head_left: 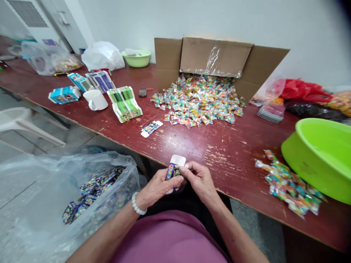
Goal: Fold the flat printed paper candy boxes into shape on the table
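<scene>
A small purple printed carton (173, 170) with a white end flap is held over the table's front edge. My left hand (161, 184) is closed round its lower left part, thumb across the front. The fingers of my right hand (197, 178) are pinched at the carton's right side, near the flap. Another flat purple carton (152, 127) lies on the red table (186, 146) further back. Behind it, wrapped candies (203, 102) are heaped in front of an open cardboard box (215, 56).
A plastic bag (109, 164) of purple cartons hangs at the left. A white mug (95, 99) and green carton stack (125, 104) stand back left. At the right are a green basin (315, 160) and loose candies (290, 186).
</scene>
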Demonstrator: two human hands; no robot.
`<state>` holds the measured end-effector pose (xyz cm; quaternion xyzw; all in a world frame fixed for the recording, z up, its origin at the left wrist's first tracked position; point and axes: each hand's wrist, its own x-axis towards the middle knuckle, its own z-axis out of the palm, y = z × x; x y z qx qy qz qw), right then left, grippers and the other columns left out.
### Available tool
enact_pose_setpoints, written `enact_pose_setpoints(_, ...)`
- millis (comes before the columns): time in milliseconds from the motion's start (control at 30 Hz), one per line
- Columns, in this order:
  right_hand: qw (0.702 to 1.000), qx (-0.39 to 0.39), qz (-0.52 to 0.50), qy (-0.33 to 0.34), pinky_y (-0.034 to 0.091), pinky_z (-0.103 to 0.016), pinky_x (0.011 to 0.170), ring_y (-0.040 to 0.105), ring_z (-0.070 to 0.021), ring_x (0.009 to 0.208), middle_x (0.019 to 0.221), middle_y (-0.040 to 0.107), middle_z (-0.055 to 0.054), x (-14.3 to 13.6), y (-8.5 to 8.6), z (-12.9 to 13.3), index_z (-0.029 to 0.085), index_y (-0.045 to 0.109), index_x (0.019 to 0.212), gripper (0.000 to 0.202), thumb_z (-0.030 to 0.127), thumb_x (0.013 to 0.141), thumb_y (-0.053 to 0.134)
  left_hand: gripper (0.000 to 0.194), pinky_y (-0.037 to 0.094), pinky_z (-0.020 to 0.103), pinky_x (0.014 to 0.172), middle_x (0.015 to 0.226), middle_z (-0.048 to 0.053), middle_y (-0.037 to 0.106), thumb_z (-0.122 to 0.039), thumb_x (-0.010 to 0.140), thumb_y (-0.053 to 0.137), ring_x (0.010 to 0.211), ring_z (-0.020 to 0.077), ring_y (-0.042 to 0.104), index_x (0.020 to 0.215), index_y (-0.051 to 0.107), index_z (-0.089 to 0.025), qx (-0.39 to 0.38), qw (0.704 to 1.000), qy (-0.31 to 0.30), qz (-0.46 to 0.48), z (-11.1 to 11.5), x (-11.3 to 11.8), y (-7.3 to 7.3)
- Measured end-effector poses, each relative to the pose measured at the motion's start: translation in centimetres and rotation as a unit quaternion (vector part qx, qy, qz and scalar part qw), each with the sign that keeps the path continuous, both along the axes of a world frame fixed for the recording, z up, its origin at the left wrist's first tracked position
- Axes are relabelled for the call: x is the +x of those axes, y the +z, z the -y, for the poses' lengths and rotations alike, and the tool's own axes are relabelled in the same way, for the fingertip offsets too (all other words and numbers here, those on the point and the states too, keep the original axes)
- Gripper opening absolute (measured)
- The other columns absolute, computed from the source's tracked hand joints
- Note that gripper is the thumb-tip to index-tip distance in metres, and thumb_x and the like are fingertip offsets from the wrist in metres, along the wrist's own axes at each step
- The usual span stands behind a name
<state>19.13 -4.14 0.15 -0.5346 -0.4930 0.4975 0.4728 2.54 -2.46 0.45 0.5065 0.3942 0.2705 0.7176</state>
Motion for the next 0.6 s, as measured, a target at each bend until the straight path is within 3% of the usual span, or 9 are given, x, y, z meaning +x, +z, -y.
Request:
enact_pose_setpoints(100, 0.997, 0.038, 0.069, -0.021, 0.043, -0.025, 0.057, 0.055, -0.0141, 0.060, 0.065, 0.064, 0.000, 0.5, 0.4, -0.2, 0.018, 0.065, 0.070, 0.029, 0.043, 0.084, 0.065, 0.036, 0.053, 0.030, 0.082, 0.103, 0.006, 0.069, -0.034, 0.083, 0.071, 0.092, 0.0182, 0.065, 0.112, 0.060, -0.016, 0.054, 0.997, 0.047, -0.008, -0.1, -0.2, 0.0)
enact_pose_setpoints(200, 0.997, 0.043, 0.053, -0.025, 0.047, -0.026, 0.064, 0.061, -0.0163, 0.069, 0.076, 0.069, -0.001, 0.3, 0.4, -0.1, 0.019, 0.065, 0.102, 0.025, 0.039, 0.087, 0.064, 0.054, 0.055, 0.031, 0.077, 0.092, 0.001, 0.069, -0.029, 0.083, 0.070, 0.083, 0.0172, 0.067, 0.130, 0.045, -0.023, 0.086, 0.990, 0.116, -0.006, 0.3, -0.1, 0.0)
enact_pose_setpoints(300, 0.997, 0.033, -0.051, -0.053, 0.051, -0.028, 0.068, 0.065, -0.0174, 0.075, 0.085, 0.071, -0.001, -0.6, -0.2, 0.1, 0.023, 0.046, 0.130, 0.049, 0.035, 0.086, 0.066, 0.066, 0.055, 0.029, 0.072, 0.088, -0.001, 0.067, -0.029, 0.084, 0.068, 0.075, 0.0154, 0.066, 0.140, 0.033, -0.028, 0.101, 0.981, 0.166, 0.007, 0.9, 0.2, 0.0)
enact_pose_setpoints(467, 0.991, 0.078, -0.091, -0.066, 0.051, -0.028, 0.075, 0.064, -0.0165, 0.082, 0.093, 0.071, -0.003, -1.2, -0.4, 0.3, 0.022, 0.064, 0.105, 0.023, 0.035, 0.086, 0.067, 0.047, 0.053, 0.026, 0.082, 0.110, 0.003, 0.068, -0.027, 0.086, 0.065, 0.091, 0.0161, 0.065, 0.131, 0.050, -0.026, 0.133, 0.979, 0.156, -0.015, 1.0, 0.4, 0.2)
enact_pose_setpoints(600, 0.995, 0.035, -0.076, -0.046, 0.048, -0.027, 0.070, 0.060, -0.0152, 0.072, 0.079, 0.069, -0.001, -0.1, -0.1, -0.1, 0.019, 0.070, 0.083, 0.022, 0.041, 0.083, 0.070, 0.031, 0.052, 0.026, 0.078, 0.103, 0.002, 0.068, -0.031, 0.087, 0.065, 0.090, 0.0165, 0.063, 0.116, 0.058, -0.022, 0.098, 0.989, 0.111, 0.003, 0.5, 0.0, 0.4)
